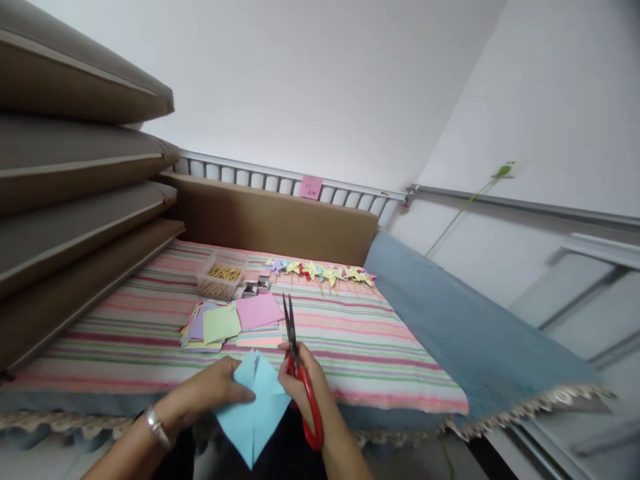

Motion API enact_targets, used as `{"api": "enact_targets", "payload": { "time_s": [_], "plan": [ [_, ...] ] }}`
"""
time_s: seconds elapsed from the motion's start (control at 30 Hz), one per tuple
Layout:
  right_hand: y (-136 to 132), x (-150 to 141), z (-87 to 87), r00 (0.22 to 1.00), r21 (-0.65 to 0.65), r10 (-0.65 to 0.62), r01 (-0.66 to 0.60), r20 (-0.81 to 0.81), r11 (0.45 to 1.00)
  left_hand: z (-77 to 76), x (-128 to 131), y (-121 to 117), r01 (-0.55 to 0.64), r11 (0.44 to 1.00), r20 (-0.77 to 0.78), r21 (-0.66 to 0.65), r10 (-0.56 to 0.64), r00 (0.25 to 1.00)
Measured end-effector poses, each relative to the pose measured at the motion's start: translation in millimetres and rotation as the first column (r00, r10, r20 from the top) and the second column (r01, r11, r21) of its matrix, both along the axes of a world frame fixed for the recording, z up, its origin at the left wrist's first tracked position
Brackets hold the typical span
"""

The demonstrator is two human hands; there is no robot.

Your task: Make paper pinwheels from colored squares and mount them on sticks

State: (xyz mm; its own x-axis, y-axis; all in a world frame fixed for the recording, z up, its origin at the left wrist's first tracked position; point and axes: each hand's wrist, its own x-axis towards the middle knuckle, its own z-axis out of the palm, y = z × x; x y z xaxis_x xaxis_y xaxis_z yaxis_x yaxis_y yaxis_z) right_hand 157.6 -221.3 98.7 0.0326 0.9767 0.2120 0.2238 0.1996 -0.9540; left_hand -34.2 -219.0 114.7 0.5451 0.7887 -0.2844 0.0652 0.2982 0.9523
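My left hand (213, 391) pinches the left side of a light blue paper square (255, 413), held point-down over the near edge of the striped cloth. My right hand (306, 390) grips red-handled scissors (300, 373) with the blades nearly shut and pointing away from me, and its fingers also touch the right edge of the blue paper. A silver bracelet (157, 427) is on my left wrist.
Stacks of coloured paper squares (233, 323) lie on the striped cloth (380, 347). Behind them stand a clear box of small wooden sticks (220, 277), metal clips (254, 287) and a row of paper pinwheels (325, 271). Cushions (75, 200) are piled at left; a blue cloth (465, 333) covers the right.
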Motion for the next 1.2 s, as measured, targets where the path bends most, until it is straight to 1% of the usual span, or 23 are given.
{"api": "enact_targets", "payload": {
  "time_s": [0.03, 0.1, 0.2, 0.27, 0.33, 0.4, 0.5, 0.57, 0.63, 0.7, 0.77, 0.8, 0.83, 0.9, 1.0, 1.07, 1.2],
  "plan": [
    [0.0, 0.1, 2.7, 0.998, 0.004, -0.030, 0.031, -0.047, 1.000, 4.1, -1.6, -1.0, -0.007, 0.999, 0.059, -0.032, 0.008, 0.998],
    [0.7, -2.4, 7.0, 0.981, 0.005, -0.101, 0.103, -0.164, 0.995, 7.0, -3.0, -4.9, -0.083, 0.992, 0.191, -0.093, 0.099, 0.977],
    [-1.2, -13.8, 11.7, 0.932, -0.009, -0.192, 0.199, -0.307, 0.980, -0.3, 2.8, -16.9, -0.259, 0.950, 0.363, -0.175, 0.307, 0.880],
    [-5.6, -24.0, 14.0, 0.907, 0.002, -0.221, 0.238, -0.357, 0.971, -7.9, 11.5, -26.6, -0.344, 0.915, 0.419, -0.211, 0.403, 0.813],
    [-11.2, -32.8, 15.6, 0.901, 0.037, -0.222, 0.254, -0.373, 0.967, -13.7, 20.9, -34.1, -0.406, 0.890, 0.445, -0.209, 0.456, 0.770],
    [-16.5, -38.7, 16.1, 0.906, 0.065, -0.229, 0.269, -0.356, 0.961, -16.4, 28.6, -38.7, -0.464, 0.866, 0.445, -0.186, 0.495, 0.746],
    [-22.0, -41.7, 16.5, 0.907, 0.058, -0.251, 0.286, -0.338, 0.957, -15.3, 36.0, -40.9, -0.536, 0.830, 0.397, -0.153, 0.549, 0.736],
    [-24.9, -40.7, 17.6, 0.902, 0.031, -0.248, 0.276, -0.354, 0.961, -11.7, 38.5, -40.1, -0.560, 0.818, 0.382, -0.132, 0.564, 0.732],
    [-28.9, -37.3, 19.3, 0.899, 0.019, -0.215, 0.240, -0.380, 0.971, -5.6, 38.1, -37.7, -0.560, 0.819, 0.400, -0.123, 0.558, 0.727],
    [-35.9, -31.4, 19.6, 0.914, 0.009, -0.156, 0.172, -0.375, 0.985, 2.4, 32.5, -34.1, -0.542, 0.830, 0.404, -0.131, 0.544, 0.736],
    [-47.0, -23.2, 16.3, 0.950, -0.021, -0.061, 0.057, -0.306, 0.998, 10.7, 20.9, -30.7, -0.532, 0.837, 0.365, -0.127, 0.538, 0.760],
    [-54.0, -18.4, 12.7, 0.967, -0.057, -0.008, -0.007, -0.253, 0.998, 14.4, 13.4, -29.6, -0.538, 0.835, 0.338, -0.114, 0.542, 0.770],
    [-61.7, -13.5, 8.0, 0.979, -0.095, 0.060, -0.079, -0.195, 0.992, 17.6, 5.7, -29.1, -0.550, 0.829, 0.300, -0.100, 0.553, 0.778],
    [-78.0, -4.5, -3.7, 0.981, -0.184, 0.161, -0.179, -0.108, 0.966, 22.6, -8.5, -30.1, -0.581, 0.811, 0.223, -0.073, 0.581, 0.783],
    [-100.1, 3.4, -18.6, 0.942, -0.268, 0.335, -0.324, -0.006, 0.907, 28.1, -20.3, -34.6, -0.585, 0.809, 0.157, -0.051, 0.585, 0.796],
    [-110.4, 4.6, -21.9, 0.921, -0.277, 0.387, -0.359, 0.053, 0.891, 31.7, -21.6, -38.2, -0.565, 0.824, 0.155, -0.042, 0.564, 0.811],
    [-119.1, 5.0, -15.2, 0.914, -0.287, 0.389, -0.343, 0.119, 0.894, 38.5, -19.8, -44.4, -0.548, 0.835, 0.159, -0.045, 0.548, 0.821]
  ]
}}
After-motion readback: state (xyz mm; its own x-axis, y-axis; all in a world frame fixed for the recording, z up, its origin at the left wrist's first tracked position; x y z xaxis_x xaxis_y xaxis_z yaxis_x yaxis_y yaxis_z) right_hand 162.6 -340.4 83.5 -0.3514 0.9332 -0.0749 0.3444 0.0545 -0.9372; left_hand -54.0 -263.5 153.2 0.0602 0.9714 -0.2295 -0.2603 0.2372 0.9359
